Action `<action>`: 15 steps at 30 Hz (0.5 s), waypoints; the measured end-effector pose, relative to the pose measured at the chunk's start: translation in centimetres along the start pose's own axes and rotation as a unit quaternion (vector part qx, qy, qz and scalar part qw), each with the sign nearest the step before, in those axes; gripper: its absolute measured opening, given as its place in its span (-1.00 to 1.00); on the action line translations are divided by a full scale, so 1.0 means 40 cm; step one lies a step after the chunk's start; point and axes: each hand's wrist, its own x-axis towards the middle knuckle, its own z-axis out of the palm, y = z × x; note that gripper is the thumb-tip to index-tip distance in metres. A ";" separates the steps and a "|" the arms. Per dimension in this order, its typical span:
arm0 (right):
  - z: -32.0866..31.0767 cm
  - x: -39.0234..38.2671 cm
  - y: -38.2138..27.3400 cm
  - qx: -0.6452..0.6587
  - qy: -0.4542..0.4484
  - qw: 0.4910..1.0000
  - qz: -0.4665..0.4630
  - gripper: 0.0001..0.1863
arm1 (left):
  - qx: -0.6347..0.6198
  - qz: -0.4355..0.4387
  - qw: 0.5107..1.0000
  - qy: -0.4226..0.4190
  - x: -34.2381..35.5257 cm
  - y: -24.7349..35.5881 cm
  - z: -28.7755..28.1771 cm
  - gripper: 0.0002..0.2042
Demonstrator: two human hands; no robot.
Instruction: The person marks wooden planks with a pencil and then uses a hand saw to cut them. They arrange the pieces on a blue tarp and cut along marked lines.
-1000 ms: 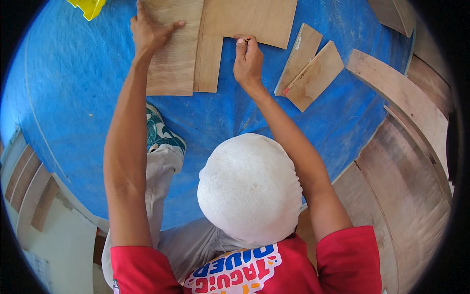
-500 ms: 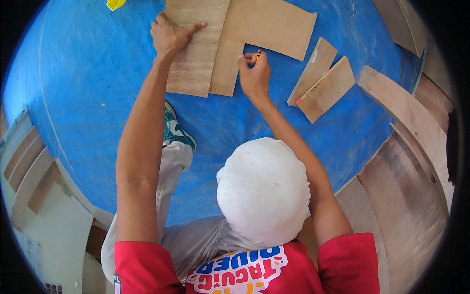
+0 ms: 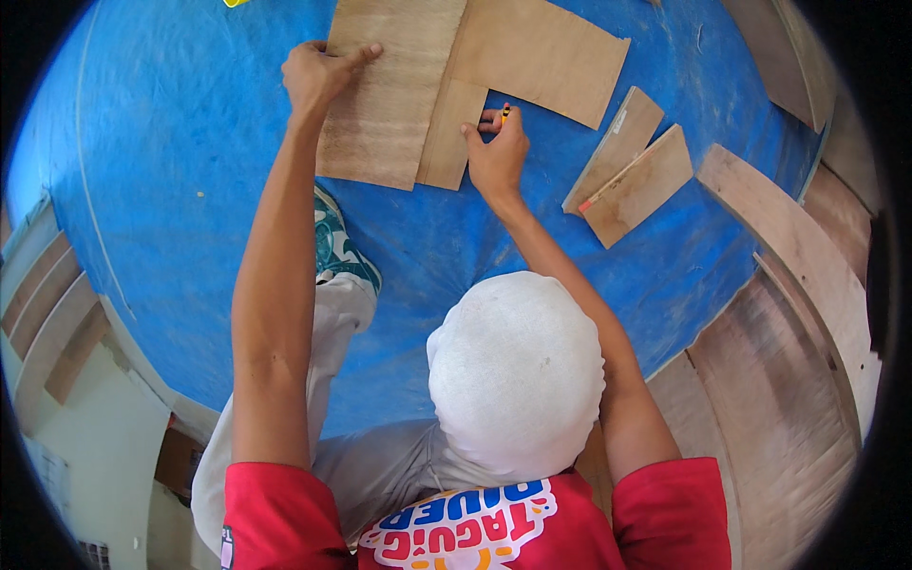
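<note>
At the upper middle, my left hand (image 3: 318, 76) grips the left edge of a large plywood board (image 3: 389, 114), its thumb lying on top. That board adjoins a wide plywood piece (image 3: 541, 62) and a narrower one (image 3: 456, 142) below it, all on a blue tarp (image 3: 161, 190). Just right of the narrower piece, under the wide one's lower edge, my right hand (image 3: 499, 152) holds a small yellow pencil (image 3: 505, 117) upright in closed fingers. Farther right lie two small boards (image 3: 636, 185), with a thin red-tipped stick along one edge.
Curved wooden pieces (image 3: 788, 247) and panels line the right side; more curved strips (image 3: 62, 323) lie at the left. A yellow object (image 3: 235, 3) peeks in at the top. My outstretched leg and teal shoe (image 3: 337, 237) rest left of centre; a white rounded cap (image 3: 516, 375) fills the lower middle.
The pieces appear shifted right and down in the picture. My right hand has drawn slightly back from the wide piece's edge with the pencil; my left hand stays on the board's edge.
</note>
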 end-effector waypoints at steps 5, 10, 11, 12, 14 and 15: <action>-0.003 0.003 -0.013 -0.012 -0.003 1.000 0.009 -0.60 | 0.022 -0.002 1.000 0.011 0.004 -0.004 0.007 -0.08; -0.006 0.002 -0.015 0.007 -0.002 1.000 0.005 -0.60 | -0.010 0.012 1.000 0.023 -0.007 0.001 0.003 -0.17; -0.006 0.003 -0.015 0.009 -0.002 1.000 0.004 -0.61 | -0.018 0.010 1.000 0.024 -0.010 0.003 0.002 -0.18; -0.006 0.003 -0.014 -0.005 -0.002 1.000 -0.004 -0.60 | -0.012 0.018 0.999 0.029 -0.013 0.005 0.000 -0.19; -0.007 0.006 -0.013 -0.039 0.000 0.999 -0.010 -0.60 | -0.002 0.022 0.999 0.027 -0.016 0.012 -0.002 -0.21; -0.007 0.007 -0.012 -0.028 0.000 0.999 -0.017 -0.60 | -0.006 0.022 0.999 0.034 -0.020 0.015 -0.001 -0.22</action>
